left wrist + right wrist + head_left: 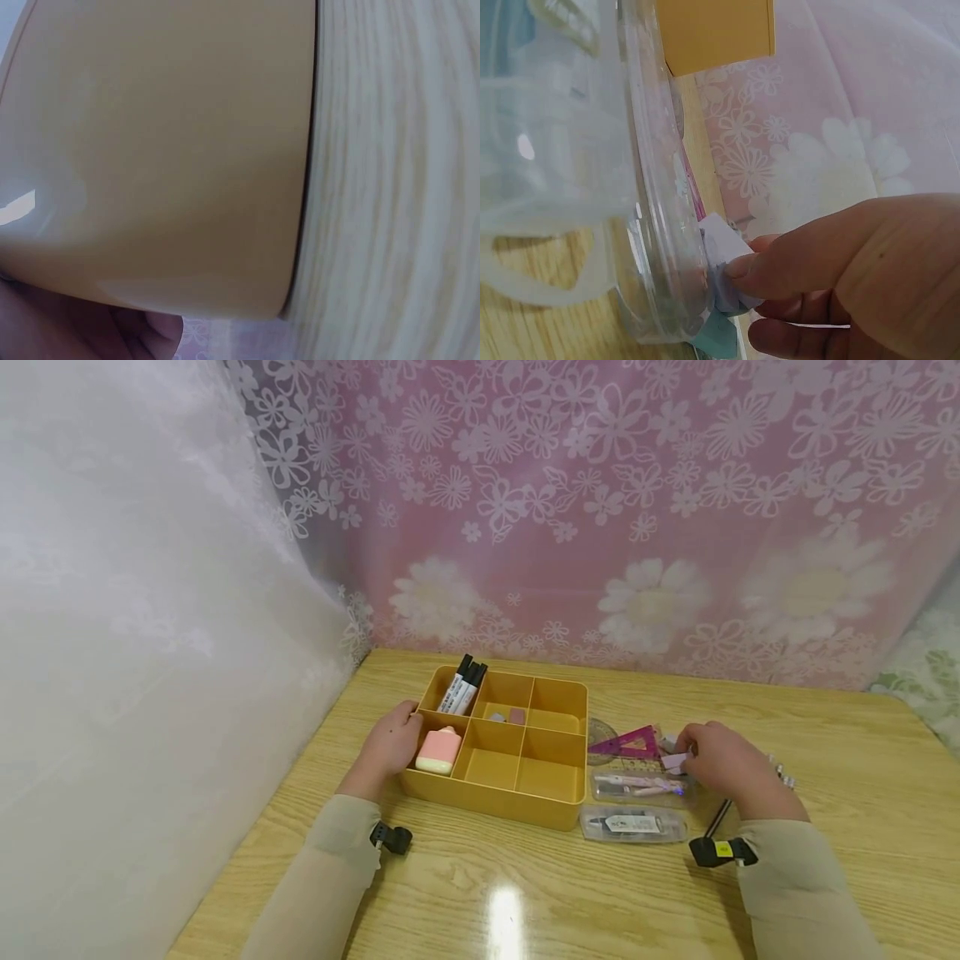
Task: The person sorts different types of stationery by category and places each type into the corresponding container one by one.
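A yellow organizer box with several compartments stands on the table. My left hand grips its left wall at the rim; in the left wrist view the fingers bend round the box's end. One compartment holds black-capped markers, and the one in front holds a pink and cream bottle-shaped thing. Small grey and pink blocks lie in the back middle compartment. Right of the box, my right hand pinches a pale lilac block between thumb and finger, close to the stationery pile.
Beside the box lie a pink set square, a clear protractor and two clear cases, one with pink contents, the nearer with a dark pen. A dark stick lies under the right wrist. A flowered curtain hangs behind.
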Action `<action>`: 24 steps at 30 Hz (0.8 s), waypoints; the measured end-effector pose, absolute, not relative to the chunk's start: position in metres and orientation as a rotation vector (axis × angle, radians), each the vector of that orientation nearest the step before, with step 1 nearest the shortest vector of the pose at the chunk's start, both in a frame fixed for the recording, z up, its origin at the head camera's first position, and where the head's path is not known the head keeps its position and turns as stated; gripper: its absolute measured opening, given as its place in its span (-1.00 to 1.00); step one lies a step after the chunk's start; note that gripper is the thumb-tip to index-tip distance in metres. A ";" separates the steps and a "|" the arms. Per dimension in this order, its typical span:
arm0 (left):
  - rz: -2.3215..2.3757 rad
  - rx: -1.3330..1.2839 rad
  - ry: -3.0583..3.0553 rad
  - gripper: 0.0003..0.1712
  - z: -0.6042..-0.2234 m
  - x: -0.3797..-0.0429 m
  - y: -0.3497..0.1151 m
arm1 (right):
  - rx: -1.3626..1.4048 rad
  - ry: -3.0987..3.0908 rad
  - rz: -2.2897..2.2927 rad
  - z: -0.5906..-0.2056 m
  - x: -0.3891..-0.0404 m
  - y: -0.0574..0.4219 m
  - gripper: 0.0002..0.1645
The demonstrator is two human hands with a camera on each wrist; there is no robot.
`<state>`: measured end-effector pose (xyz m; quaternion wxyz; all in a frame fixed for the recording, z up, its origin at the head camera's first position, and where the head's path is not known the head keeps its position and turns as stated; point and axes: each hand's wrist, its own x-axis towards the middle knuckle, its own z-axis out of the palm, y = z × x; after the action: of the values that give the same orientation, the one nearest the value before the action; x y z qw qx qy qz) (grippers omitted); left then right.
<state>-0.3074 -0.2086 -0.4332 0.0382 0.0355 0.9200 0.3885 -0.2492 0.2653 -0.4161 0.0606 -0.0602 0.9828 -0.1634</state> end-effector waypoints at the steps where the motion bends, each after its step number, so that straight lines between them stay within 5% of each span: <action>1: 1.197 0.105 2.821 -0.42 -0.433 -0.307 -0.208 | -0.187 2.971 -0.501 -0.416 -0.249 0.265 -0.84; 24: 1.219 0.088 2.803 -0.42 -0.433 -0.308 -0.209 | -0.294 3.017 -0.618 -0.408 -0.246 0.255 -0.89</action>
<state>-0.3082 -0.2088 -0.4330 0.0420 0.0288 0.9159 0.3982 -0.2455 0.2553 -0.4082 0.0242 -0.0950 0.9750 -0.1996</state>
